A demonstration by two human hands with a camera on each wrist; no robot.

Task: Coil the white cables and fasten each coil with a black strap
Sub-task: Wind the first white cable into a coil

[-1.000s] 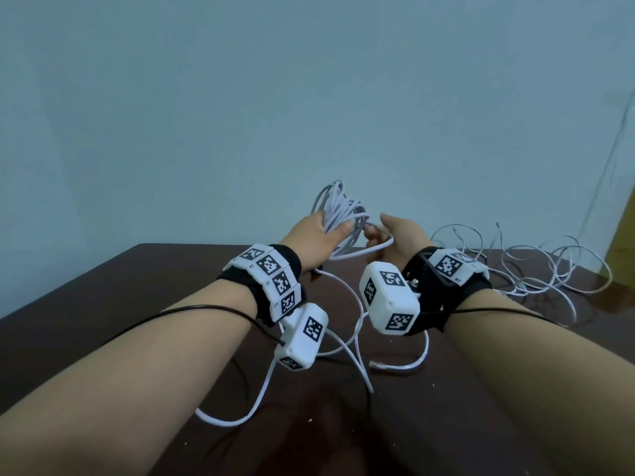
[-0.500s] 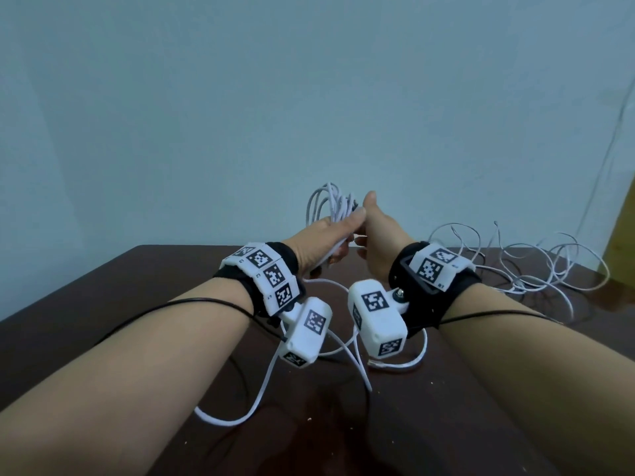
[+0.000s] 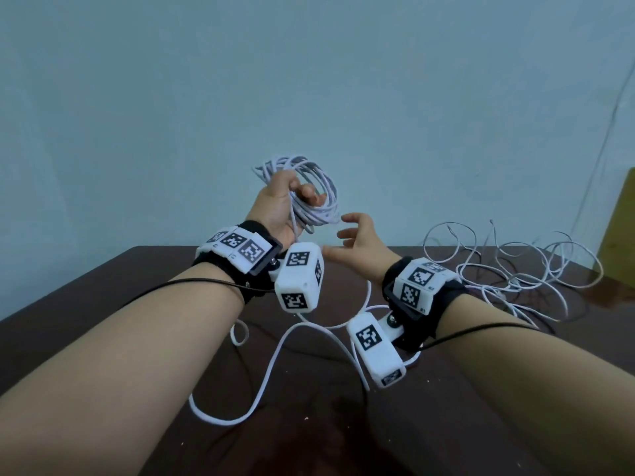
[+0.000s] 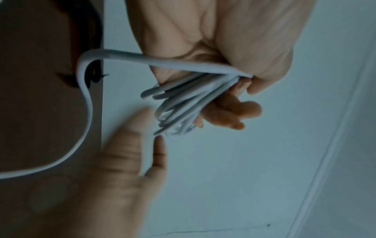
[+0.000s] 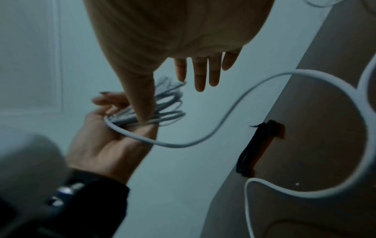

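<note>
My left hand (image 3: 275,204) is raised above the table, palm turned towards me, and grips a coil of white cable (image 3: 314,192) with several turns. The coil (image 4: 183,103) is bunched under its curled fingers. The cable's loose tail (image 3: 271,365) hangs from the coil and loops over the dark table (image 3: 309,441). My right hand (image 3: 357,238) hovers just right of and below the coil, fingers (image 5: 203,72) straight and spread, holding nothing. A black strap (image 5: 256,145) lies on the table near its far edge, also seen in the left wrist view (image 4: 91,75).
A second white cable (image 3: 515,273) lies in a loose tangle at the table's back right. A pale blue wall (image 3: 309,80) stands right behind the table. A yellow-green object (image 3: 618,235) shows at the right edge. Thin black wires run along both forearms.
My hands were together at the coil. The left hand has lifted and turned the coil upward; the right hand has let go, opened and dropped away to the right.
</note>
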